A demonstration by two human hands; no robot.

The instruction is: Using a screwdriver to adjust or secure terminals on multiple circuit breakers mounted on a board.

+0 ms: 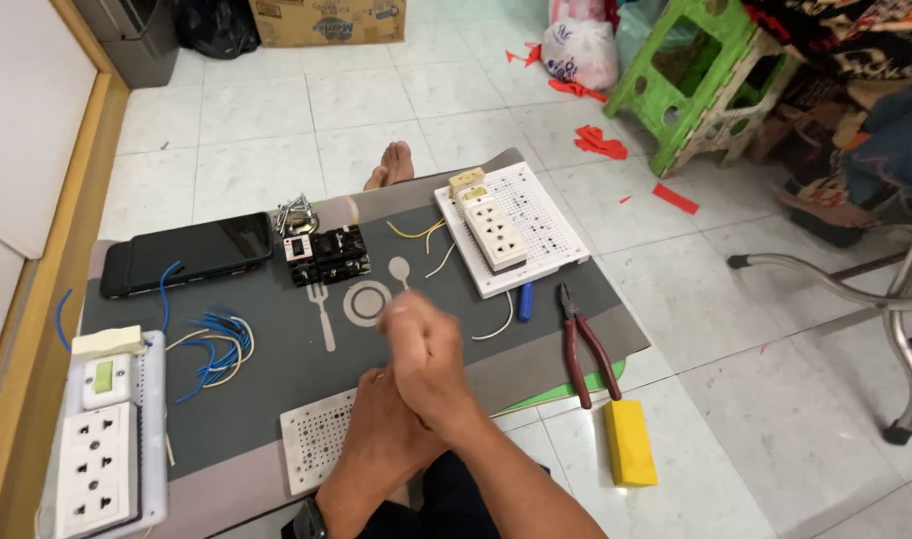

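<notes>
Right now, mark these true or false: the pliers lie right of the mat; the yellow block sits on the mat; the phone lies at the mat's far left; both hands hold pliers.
1. The red-handled pliers lie at the right edge of the mat: true.
2. The yellow block sits on the mat: false, it lies on the tiled floor.
3. The black phone lies at the mat's far left: true.
4. Both hands hold pliers: false, the left hand and right hand are clasped together, pliers untouched.

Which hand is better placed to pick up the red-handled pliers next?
Probably the right hand: the pliers lie out to its side with nothing between, while the left hand sits tucked behind it, farther away.
</notes>
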